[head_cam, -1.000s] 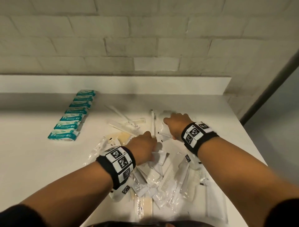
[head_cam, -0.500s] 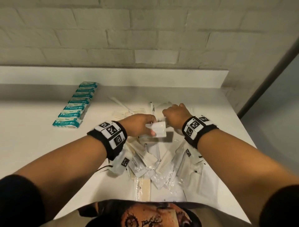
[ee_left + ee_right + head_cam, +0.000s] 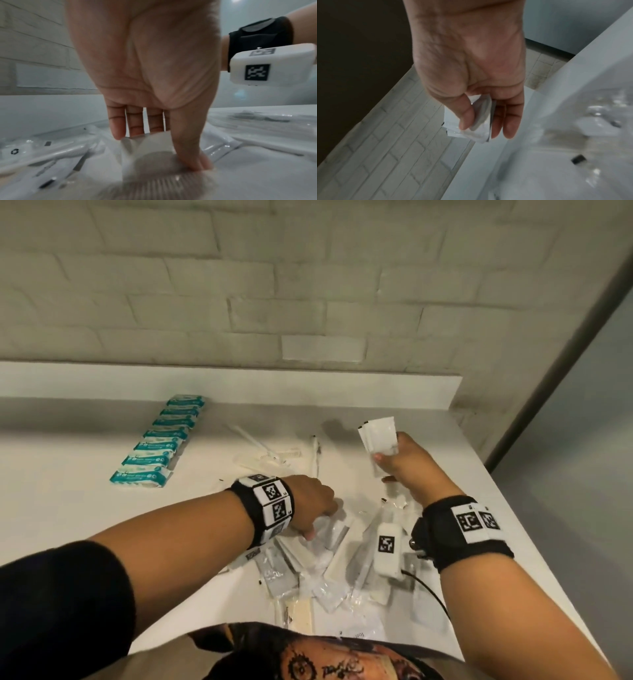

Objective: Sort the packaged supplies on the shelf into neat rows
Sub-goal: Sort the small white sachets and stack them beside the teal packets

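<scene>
While the right hand [image 3: 404,462] grips white sachets [image 3: 378,436] and the left hand [image 3: 310,503] pinches one, a white shelf [image 3: 61,508] meets pale brick.

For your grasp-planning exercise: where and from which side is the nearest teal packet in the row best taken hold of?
Take the nearest teal packet across its short width, from above: it lies flat with its near long edge free, while the next packet crowds its far edge.
</scene>
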The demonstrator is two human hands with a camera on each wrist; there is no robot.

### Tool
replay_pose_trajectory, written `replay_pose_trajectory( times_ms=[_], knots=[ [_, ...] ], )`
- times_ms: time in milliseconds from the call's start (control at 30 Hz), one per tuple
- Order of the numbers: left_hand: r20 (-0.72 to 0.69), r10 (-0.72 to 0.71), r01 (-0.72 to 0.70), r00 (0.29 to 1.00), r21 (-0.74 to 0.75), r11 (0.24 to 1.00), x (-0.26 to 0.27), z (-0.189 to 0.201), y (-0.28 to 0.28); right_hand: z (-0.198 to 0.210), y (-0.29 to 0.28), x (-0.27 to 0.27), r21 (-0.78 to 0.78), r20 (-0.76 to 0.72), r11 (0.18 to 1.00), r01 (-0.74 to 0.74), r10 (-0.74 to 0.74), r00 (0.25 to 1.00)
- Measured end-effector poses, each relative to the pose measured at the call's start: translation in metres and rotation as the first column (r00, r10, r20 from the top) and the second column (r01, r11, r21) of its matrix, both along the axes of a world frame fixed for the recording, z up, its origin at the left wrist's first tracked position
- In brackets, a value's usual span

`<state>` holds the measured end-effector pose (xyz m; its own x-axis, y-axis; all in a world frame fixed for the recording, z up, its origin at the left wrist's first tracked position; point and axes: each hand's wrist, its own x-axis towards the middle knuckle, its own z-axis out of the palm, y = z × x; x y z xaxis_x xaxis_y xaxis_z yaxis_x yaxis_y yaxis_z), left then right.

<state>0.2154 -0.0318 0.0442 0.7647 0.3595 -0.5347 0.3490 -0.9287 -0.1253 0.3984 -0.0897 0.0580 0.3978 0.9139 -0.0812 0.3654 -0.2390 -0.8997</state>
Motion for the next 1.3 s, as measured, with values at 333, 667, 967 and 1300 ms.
replay_pose_trajectory(
  times_ms=[333,667,967,1300],
  knots=[
    [0.036,-0.015,0.017,0.999,-0.046,0.999,-0.017,0.004,-0.007,-0.006,-0.025,-0.044,0.01,-0.252,0.999,-0.034,0.036,0.967],
    [0.433,0.5,-0.372,0.75,-0.349,0.86,-0.025,0.009,0.003,0.003,-0.052,-0.046,0.075,-0.183,0.983,0.167,-0.151,0.971],
    [-0.021,0.994,0.289,0.106,-0.956,-0.051,-0.072,0.05,-0.008,0.023,-0.024,-0.122,0.182,-0.346,0.974,0.137,-0.067,0.936],
    [-0.185,0.975,0.429,0.122,-0.876,-0.22,-0.154,0.06,0.0,0.035,0.008,-0.176,0.543,-0.335,0.832,0.109,0.096,0.937]
  ],
)
